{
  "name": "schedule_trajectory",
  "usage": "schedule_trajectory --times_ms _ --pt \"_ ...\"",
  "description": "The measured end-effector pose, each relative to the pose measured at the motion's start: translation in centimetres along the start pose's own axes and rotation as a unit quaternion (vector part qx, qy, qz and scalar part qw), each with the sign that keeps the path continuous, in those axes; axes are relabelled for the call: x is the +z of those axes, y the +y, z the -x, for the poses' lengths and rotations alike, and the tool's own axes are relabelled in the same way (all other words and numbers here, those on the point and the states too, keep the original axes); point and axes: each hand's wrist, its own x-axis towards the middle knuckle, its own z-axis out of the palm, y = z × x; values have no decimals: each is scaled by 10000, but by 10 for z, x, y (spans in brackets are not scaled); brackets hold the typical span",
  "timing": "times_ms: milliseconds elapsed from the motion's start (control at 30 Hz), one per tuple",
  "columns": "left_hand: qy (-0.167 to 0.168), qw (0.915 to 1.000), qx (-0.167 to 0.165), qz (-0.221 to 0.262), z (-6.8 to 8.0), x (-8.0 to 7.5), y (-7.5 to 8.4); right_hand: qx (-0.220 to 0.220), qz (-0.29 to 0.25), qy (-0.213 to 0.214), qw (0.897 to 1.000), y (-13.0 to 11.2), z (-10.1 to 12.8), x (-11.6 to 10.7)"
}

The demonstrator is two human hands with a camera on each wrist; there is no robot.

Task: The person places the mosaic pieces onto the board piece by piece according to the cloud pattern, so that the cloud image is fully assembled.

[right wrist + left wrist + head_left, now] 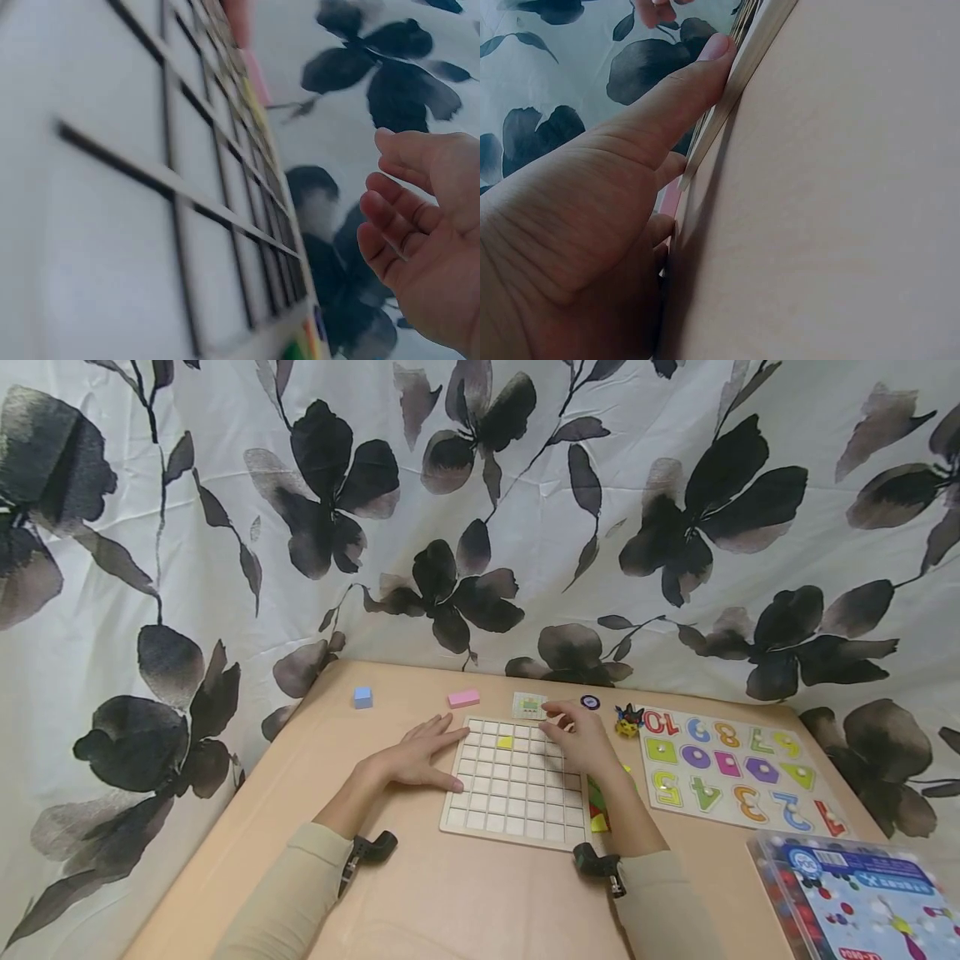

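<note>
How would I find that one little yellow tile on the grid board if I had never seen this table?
Start at the pale wooden grid board in the middle of the table, between the left hand and the right hand. Look along its second row from the far edge: the yellow tile sits there, the only coloured square among bare wooden cells.

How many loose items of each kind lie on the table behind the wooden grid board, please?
Blue cube: 1
Pink block: 1
Small printed card: 1
Dark round disc: 1
Yellow and black toy: 1
Total: 5
</note>
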Motion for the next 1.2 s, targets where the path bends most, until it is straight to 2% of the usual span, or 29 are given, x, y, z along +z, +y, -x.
schedule_trajectory --times_ms 233,467,900,1200 --pt "-30 10000 -18 1 0 1 -1 154 168 37 9997 5 6 -27" --pt "-16 10000 -18 -63 -1 2 -1 270 727 -37 9970 15 12 -44" --pt "-37 9999 -5 -93 0 -1 0 648 1632 -712 9819 34 15 -47" --pt "-5 9999 14 -121 -1 1 -2 689 1993 -805 9742 38 15 -44"
